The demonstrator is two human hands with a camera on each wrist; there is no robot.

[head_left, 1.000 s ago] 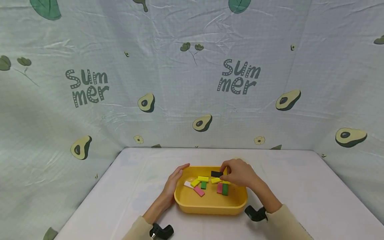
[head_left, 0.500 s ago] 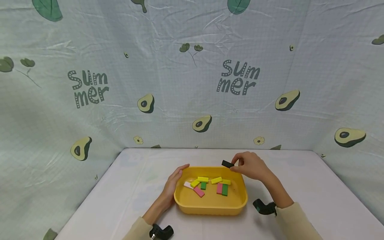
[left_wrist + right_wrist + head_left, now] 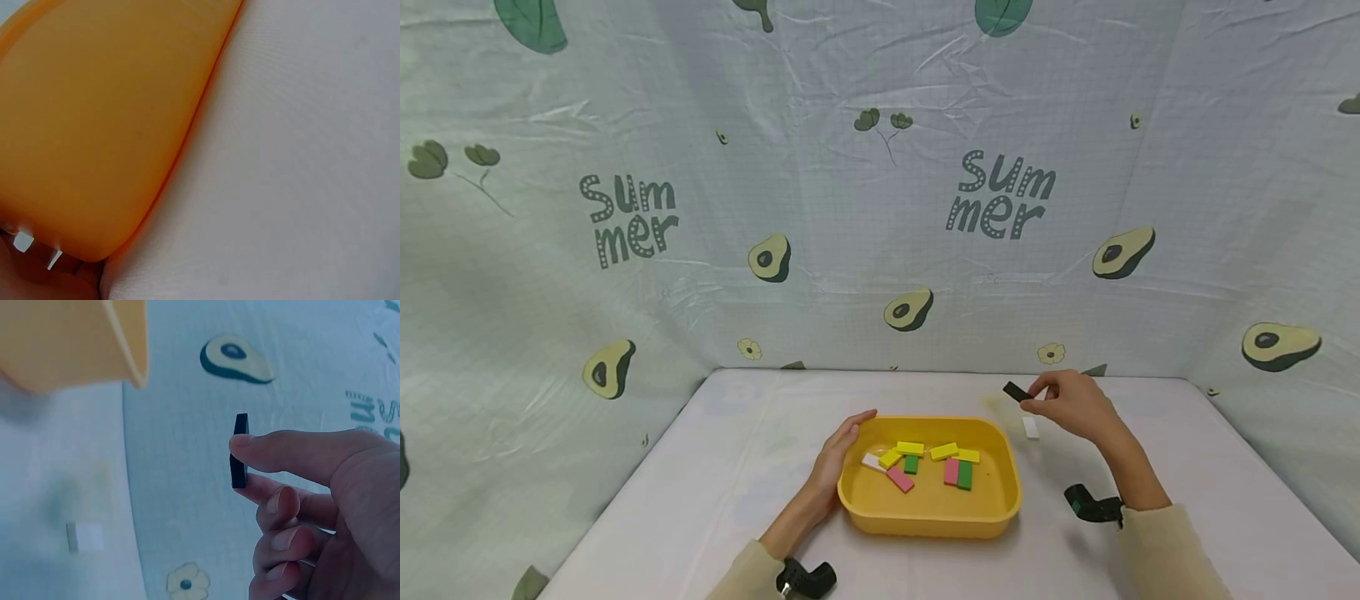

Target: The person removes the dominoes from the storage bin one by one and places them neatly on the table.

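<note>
Two fingertips of our right hand [image 3: 1071,406] form the grip here: thumb and forefinger pinch a small black block [image 3: 239,450] by its flat faces, holding it in the air beyond the far right corner of the yellow tray [image 3: 1009,502]. We judge it light, stiff and smooth, so the broad faces are where to hold it. A white block [image 3: 1031,427] lies on the worktop [image 3: 1187,467] just below. Our left hand [image 3: 835,462] rests against the tray's left wall, fingers relaxed

A small black block [image 3: 1015,392], tilted, is held above the table, beyond the yellow tray [image 3: 925,512].
</note>
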